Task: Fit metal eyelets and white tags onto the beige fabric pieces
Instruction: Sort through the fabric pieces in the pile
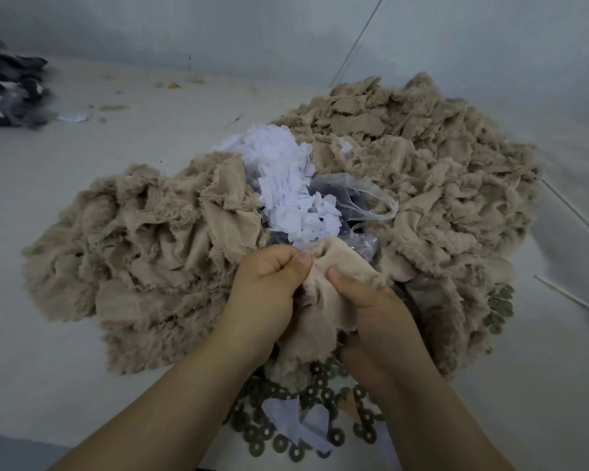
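Two heaps frayed beige fleece fabric pieces, left and upper right; one pile white paper tags; dozens dull metal ring eyelets, uncountable; one clear plastic bag; two hands.

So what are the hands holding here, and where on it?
Both the left hand and right hand pinch one beige fabric piece near its upper edge.

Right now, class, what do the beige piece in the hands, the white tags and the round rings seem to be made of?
Beige piece, gripped by the left hand and right hand: woven cloth with one fuzzy pile face, going by its ribbed weave and frayed edges.
White tags: thin matte paper or nonwoven; unclear which.
Rings: dull bronze-toned, probably metal eyelets.
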Action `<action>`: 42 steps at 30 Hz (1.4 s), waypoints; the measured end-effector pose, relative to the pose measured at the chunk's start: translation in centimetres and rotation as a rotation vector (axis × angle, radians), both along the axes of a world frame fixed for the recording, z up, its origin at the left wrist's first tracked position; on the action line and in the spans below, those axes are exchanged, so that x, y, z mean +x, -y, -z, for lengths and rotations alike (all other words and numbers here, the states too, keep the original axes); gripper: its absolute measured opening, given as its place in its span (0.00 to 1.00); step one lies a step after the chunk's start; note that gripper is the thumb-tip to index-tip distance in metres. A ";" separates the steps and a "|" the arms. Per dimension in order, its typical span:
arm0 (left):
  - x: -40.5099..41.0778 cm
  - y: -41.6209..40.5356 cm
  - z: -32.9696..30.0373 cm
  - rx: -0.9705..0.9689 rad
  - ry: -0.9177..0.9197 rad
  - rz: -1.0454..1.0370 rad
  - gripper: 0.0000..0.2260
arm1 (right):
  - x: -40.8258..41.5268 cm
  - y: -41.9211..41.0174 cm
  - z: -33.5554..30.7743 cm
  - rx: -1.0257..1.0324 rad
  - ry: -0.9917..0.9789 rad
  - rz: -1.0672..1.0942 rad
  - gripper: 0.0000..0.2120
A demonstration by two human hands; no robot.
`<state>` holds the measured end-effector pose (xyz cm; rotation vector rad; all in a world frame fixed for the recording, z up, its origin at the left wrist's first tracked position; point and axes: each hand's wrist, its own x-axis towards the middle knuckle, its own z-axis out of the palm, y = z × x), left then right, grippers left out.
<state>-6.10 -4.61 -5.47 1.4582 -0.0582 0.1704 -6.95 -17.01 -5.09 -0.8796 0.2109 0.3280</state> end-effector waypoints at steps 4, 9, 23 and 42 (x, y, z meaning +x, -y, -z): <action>0.1 -0.2 -0.2 0.141 0.059 -0.026 0.20 | 0.1 -0.1 -0.3 -0.012 -0.036 -0.056 0.17; 0.1 -0.1 -0.1 0.173 0.098 -0.123 0.19 | 0.0 -0.5 -0.2 0.065 -0.032 -0.113 0.19; 2.7 -1.3 -0.9 0.079 -0.018 -0.029 0.14 | 5.8 2.2 -1.9 -0.977 0.388 0.377 0.14; 4.7 -1.2 0.0 0.166 -0.044 -0.014 0.16 | 18.3 3.2 -0.2 -1.932 0.377 -0.455 0.16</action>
